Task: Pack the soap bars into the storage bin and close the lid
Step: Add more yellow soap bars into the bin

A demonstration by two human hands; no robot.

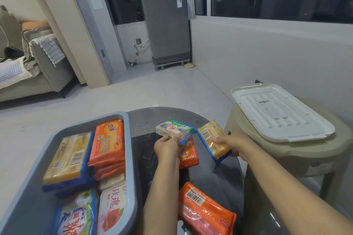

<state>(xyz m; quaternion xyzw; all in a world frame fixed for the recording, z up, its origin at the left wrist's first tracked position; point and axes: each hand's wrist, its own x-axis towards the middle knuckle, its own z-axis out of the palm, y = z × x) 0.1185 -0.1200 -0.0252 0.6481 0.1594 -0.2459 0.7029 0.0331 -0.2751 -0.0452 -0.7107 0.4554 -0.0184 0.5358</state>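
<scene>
The grey-blue storage bin point(129, 158) sits open at the desk's left edge, holding yellow, orange and white wrapped soap bars point(107, 145) in rows. Its white lid point(280, 112) lies flat, off the desk to the right. One orange bar point(206, 210) lies near the desk's front edge, another point(189, 154) at mid-desk. A white-green bar point(172, 129) and a yellow bar point(214, 139) are lifted above the desk.

Dark glass table point(193, 118) — blue bin point(129, 158) at left, two orange soap packs point(205, 210) point(189, 155) on glass.
</scene>
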